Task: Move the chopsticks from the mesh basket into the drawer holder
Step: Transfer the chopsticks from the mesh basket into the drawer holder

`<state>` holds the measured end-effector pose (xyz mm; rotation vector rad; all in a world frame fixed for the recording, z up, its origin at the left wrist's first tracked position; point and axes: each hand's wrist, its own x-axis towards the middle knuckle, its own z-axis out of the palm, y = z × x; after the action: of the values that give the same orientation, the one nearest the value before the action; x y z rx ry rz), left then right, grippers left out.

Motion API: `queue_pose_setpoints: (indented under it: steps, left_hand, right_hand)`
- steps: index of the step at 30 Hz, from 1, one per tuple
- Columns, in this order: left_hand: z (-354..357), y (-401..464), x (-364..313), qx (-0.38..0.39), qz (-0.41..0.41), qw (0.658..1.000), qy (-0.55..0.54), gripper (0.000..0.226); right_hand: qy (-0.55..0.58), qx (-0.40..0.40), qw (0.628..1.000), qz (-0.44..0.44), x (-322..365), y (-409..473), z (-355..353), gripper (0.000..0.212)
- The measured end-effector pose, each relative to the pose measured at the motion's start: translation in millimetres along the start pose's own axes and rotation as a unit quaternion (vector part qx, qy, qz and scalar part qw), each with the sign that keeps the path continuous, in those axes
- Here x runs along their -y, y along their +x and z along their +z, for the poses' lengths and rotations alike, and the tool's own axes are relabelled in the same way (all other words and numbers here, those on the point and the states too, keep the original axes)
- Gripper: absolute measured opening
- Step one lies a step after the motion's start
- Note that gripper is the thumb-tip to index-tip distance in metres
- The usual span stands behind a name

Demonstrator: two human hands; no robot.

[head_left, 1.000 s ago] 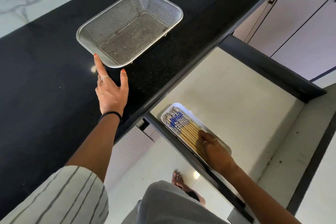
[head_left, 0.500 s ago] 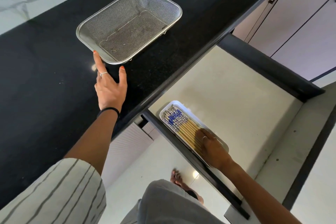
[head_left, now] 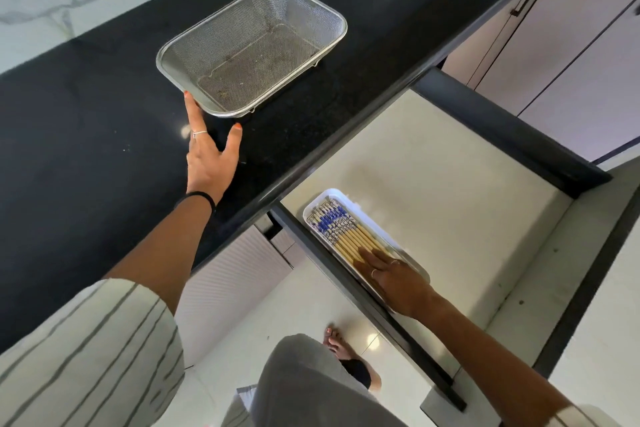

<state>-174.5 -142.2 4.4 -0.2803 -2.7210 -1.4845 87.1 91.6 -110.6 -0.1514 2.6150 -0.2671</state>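
R hand [head_left: 398, 279] lay flat w/ straight fingers on the chopsticks [head_left: 346, 234]. They sat side by side in the white holder [head_left: 349, 199], inside the open drawer [head_left: 433, 177]. L hand [head_left: 209, 159] was spread wide on the black counter [head_left: 86, 135], one fingertip touching the mesh basket [head_left: 252, 45] rim.
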Motion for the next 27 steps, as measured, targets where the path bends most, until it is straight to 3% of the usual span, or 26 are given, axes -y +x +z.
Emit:
queue_pose_setpoints:
  steps: [5, 12, 17, 23, 27]
  left_hand:
    - [-12, -2, -4, 0.054, -0.031, 0.998, -0.005, 0.09]
    - [-13, -37, -2, 0.078, -0.027, 0.995, 0.05, 0.089]
    - [-17, -75, -10, 0.1, 0.021, 0.99, 0.101, 0.088]
    - [-13, -133, -19, 0.122, 0.103, 0.972, 0.17, 0.082]
    - [-1, -173, -20, 0.135, 0.112, 0.974, 0.142, 0.079]
  right_hand:
    - [0.051, -0.012, 0.998, 0.029, 5, -1, -6, 0.062]
    - [0.14, -0.026, 0.965, 0.218, 27, -21, 9, 0.044]
    - [0.184, 0.001, 0.955, 0.232, 30, -13, -1, 0.043]
    - [0.209, -0.129, 0.938, 0.245, 44, -38, -4, 0.038]
    - [0.242, -0.097, 0.947, 0.188, 58, -69, -2, 0.045]
